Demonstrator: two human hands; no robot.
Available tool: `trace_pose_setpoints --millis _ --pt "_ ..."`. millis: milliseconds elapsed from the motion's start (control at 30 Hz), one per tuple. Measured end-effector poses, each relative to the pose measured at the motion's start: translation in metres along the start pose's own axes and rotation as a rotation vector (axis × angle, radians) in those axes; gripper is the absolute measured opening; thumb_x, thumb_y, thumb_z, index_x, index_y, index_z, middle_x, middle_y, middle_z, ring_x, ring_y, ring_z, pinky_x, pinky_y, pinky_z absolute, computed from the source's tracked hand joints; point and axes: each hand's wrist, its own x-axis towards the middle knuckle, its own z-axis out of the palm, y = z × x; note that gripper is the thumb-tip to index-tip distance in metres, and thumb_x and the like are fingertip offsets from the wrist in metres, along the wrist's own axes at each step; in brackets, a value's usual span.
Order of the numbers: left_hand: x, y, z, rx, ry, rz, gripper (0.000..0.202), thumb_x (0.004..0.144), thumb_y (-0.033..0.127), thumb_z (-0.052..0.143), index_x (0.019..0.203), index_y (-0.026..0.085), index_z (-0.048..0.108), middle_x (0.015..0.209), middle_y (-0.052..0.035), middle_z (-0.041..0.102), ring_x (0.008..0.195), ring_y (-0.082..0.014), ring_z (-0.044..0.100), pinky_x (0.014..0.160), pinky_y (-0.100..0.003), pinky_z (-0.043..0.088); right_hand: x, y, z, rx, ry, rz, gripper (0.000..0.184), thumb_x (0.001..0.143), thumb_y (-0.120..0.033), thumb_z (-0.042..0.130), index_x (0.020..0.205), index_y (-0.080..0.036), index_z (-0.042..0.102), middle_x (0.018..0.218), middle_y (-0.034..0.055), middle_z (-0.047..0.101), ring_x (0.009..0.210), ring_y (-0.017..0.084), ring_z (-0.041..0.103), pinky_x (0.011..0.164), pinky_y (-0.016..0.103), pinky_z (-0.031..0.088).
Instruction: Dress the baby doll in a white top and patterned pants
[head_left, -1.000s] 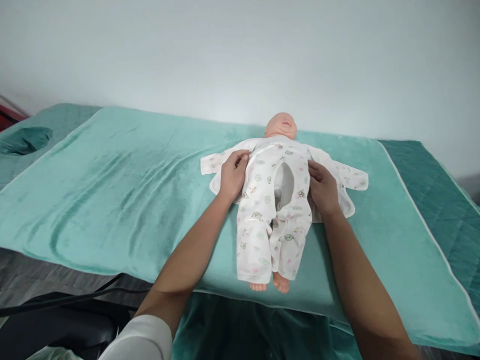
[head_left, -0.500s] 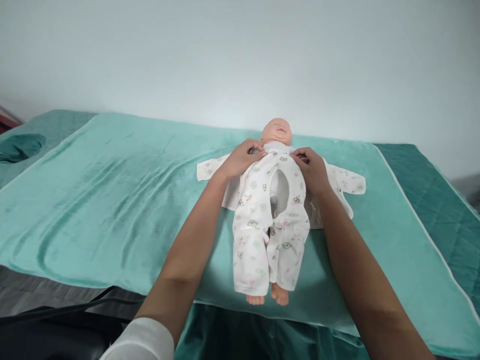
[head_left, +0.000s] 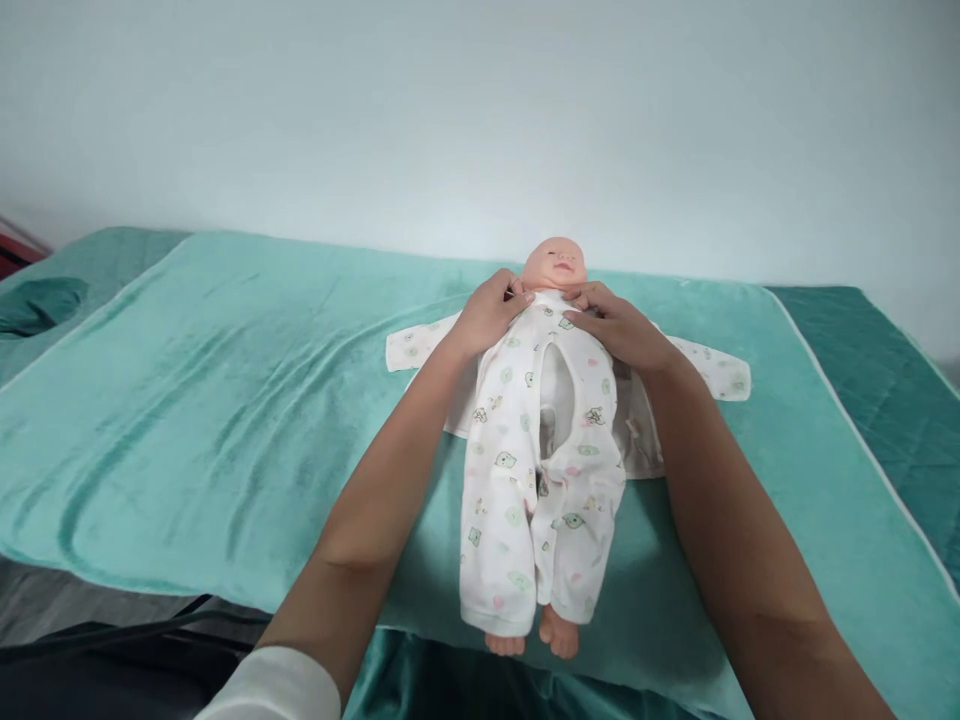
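Note:
A baby doll lies face up on the bed, its head toward the wall and its bare feet toward me. White printed baby trousers with an open crotch cover its legs and reach up to the chest. Under the doll, a white baby shirt spreads its sleeves to both sides. At the chest's left edge my left hand pinches the trousers' top. Thumb and fingers of my right hand close on the top edge near the neck; the fingertips are partly hidden.
A light green sheet with folds on its left side covers the bed. Darker green quilted cloth shows at both ends. A white wall stands behind. A dark object with cables is at lower left.
My right hand has moved left, from the chest's right edge in toward the neck. My left hand stays at the left edge. The view has shifted slightly.

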Motion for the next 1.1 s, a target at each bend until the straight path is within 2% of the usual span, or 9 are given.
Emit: trace_pose_setpoints --millis 67,167,300,467,567,700,933,1033,1100 --pt "0.002 -0.001 0.003 0.054 0.036 -0.026 0.015 0.091 0.029 0.058 0.082 0.021 0.051 0.082 0.0000 0.061 0.077 -0.0156 0.053 0.078 -0.032 0.042 0.005 0.005 -0.002 0.036 0.003 0.032 0.032 0.085 -0.053 0.066 0.077 -0.023 0.057 0.101 0.0026 0.065 0.099 0.022 0.058 0.085 0.035 0.045" --pt "0.005 -0.003 0.006 0.074 0.076 -0.065 0.014 0.090 0.027 0.058 0.080 0.021 0.050 0.076 0.0010 0.057 0.075 -0.0158 0.051 0.077 -0.032 0.042 0.013 0.014 -0.001 -0.019 0.069 0.071 0.031 0.084 -0.052 0.066 0.076 -0.023 0.056 0.071 -0.0011 0.055 0.072 0.018 0.051 0.071 0.033 0.042" --pt "0.009 -0.007 0.012 0.057 0.132 -0.114 0.017 0.088 0.024 0.060 0.077 0.021 0.048 0.072 0.0019 0.054 0.072 -0.0153 0.050 0.077 -0.032 0.043 0.019 0.019 0.009 -0.094 0.239 0.087 0.023 0.084 -0.040 0.065 0.071 -0.024 0.054 0.069 -0.0014 0.053 0.071 0.018 0.050 0.074 0.034 0.043" --pt "0.003 -0.010 0.016 -0.065 0.146 -0.054 0.004 0.083 0.016 0.059 0.085 0.020 0.058 0.090 -0.0013 0.067 0.087 -0.0162 0.061 0.088 -0.032 0.048 0.006 0.017 0.019 0.007 0.340 0.066 0.010 0.081 -0.033 0.066 0.087 -0.025 0.064 0.091 0.0015 0.069 0.087 0.020 0.061 0.086 0.037 0.049" --pt "-0.011 -0.014 0.014 -0.065 0.134 0.006 0.018 0.086 0.018 0.055 0.096 0.019 0.069 0.108 -0.0056 0.070 0.105 -0.0188 0.063 0.100 -0.035 0.046 -0.013 0.012 0.021 0.053 0.306 -0.030 0.020 0.087 -0.038 0.061 0.100 -0.027 0.071 0.116 0.0029 0.071 0.110 0.022 0.063 0.102 0.041 0.047" --pt "-0.039 -0.021 0.010 -0.008 0.149 0.098 0.031 0.091 0.022 0.048 0.109 0.024 0.074 0.127 -0.0069 0.068 0.121 -0.0208 0.059 0.112 -0.039 0.040 -0.045 0.005 0.027 0.170 0.300 -0.072 0.030 0.091 -0.043 0.060 0.115 -0.032 0.074 0.136 -0.0013 0.066 0.132 0.022 0.055 0.120 0.042 0.034" --pt "-0.090 -0.027 0.012 0.241 0.207 0.071 0.040 0.093 0.028 0.050 0.128 0.026 0.067 0.147 -0.0063 0.057 0.139 -0.0237 0.045 0.122 -0.042 0.029 -0.107 0.001 0.042 0.150 0.371 0.079 0.049 0.090 -0.045 0.062 0.137 -0.032 0.062 0.150 -0.0021 0.054 0.145 0.021 0.044 0.127 0.044 0.025" --pt "-0.111 -0.023 0.013 0.316 0.184 0.057 0.041 0.093 0.030 0.051 0.132 0.025 0.063 0.151 -0.0083 0.052 0.143 -0.0267 0.040 0.122 -0.045 0.028 -0.135 -0.007 0.054 0.139 0.402 0.154 0.052 0.090 -0.042 0.062 0.141 -0.033 0.058 0.148 -0.0005 0.057 0.142 0.023 0.048 0.124 0.048 0.030" --pt "-0.124 -0.019 0.014 0.381 0.172 0.047 0.039 0.093 0.029 0.050 0.129 0.022 0.064 0.150 -0.0112 0.051 0.142 -0.0292 0.039 0.121 -0.047 0.029 -0.157 -0.025 0.063 0.157 0.460 0.167 0.049 0.090 -0.042 0.062 0.138 -0.033 0.060 0.145 0.0016 0.060 0.138 0.025 0.052 0.121 0.051 0.035"
